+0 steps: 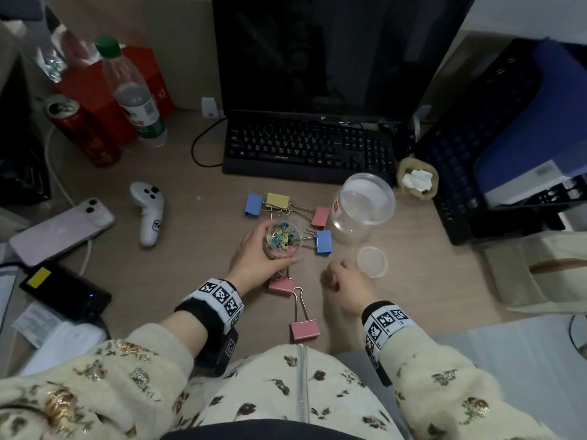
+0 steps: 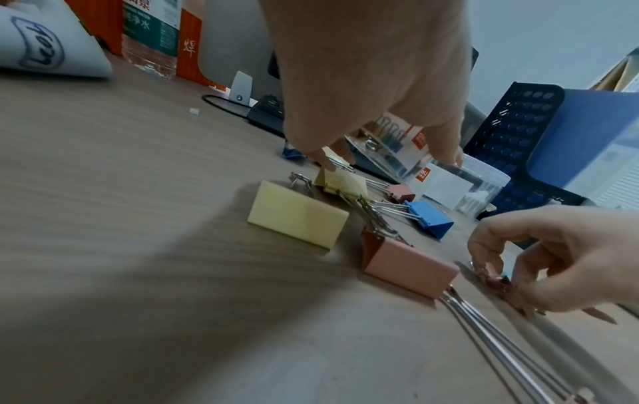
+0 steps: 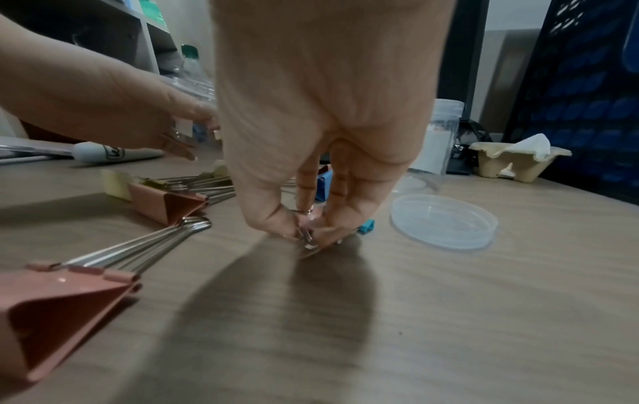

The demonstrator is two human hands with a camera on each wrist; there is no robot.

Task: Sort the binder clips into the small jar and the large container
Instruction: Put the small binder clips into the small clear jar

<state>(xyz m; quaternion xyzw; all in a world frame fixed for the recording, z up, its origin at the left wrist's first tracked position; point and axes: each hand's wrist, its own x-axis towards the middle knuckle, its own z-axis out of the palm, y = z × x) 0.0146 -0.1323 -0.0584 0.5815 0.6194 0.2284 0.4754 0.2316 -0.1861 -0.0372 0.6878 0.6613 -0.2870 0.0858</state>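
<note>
Right hand [image 3: 311,153] fingertips are pressed together on a small pink clip [image 3: 307,237] at the desk surface; its wire handle is pinched between thumb and fingers, as the right wrist view shows. Just beside it a tiny blue clip [image 3: 366,227] lies on the desk [image 1: 178,185], not held.

Nearest to the body, a large pink clip [image 1: 304,327] is seen flat on the desk, with a second pink one [image 1: 281,285] partly under the left wrist. A little further, the small jar [image 1: 282,239] is gripped by the left hand [image 1: 257,258], whose fingers are curled around its wall. The jar is open and already holds many small coloured clips. To the right of the right hand a round clear lid [image 1: 371,262] is lying.

Beyond the jar, more large clips are scattered: a blue one [image 1: 323,242], a pink one [image 1: 320,216], a yellow one [image 1: 278,201] and another blue one [image 1: 253,204]. The large container [image 1: 362,206] stands open behind them, and it appears empty.

It is judged that the small clips are nearly finished and the large ones are not yet started. For the next move, the pinched clip should be lifted and carried left over the jar mouth, then released. After this, the tiny blue clip must be collected too.
</note>
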